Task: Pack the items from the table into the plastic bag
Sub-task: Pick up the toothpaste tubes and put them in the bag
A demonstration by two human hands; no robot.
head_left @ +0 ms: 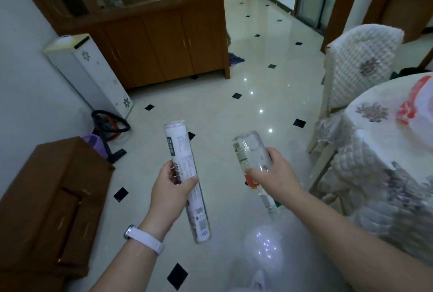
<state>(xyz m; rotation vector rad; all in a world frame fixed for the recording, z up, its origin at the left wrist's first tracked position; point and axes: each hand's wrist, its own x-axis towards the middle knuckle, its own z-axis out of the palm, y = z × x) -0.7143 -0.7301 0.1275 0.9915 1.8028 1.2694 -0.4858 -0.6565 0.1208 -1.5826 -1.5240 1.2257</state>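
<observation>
1. The left hand (pixel 172 188) is gripping a long printed tube (pixel 180 148) around its middle, with the long axis running from 12 o'clock to 6 o'clock.
2. The right hand (pixel 274 176) is wrapping round a clear bottle (pixel 251 153), base pointing to 11 o'clock and neck to 5 o'clock.
3. Both hands are hanging over the floor, off the bench (pixel 375 127).
4. The plastic bag (pixel 419 104) is lying on the bench at 2 o'clock from the hands, well apart; the right hand is sitting nearer, so the bottle is probably going in first.
</observation>
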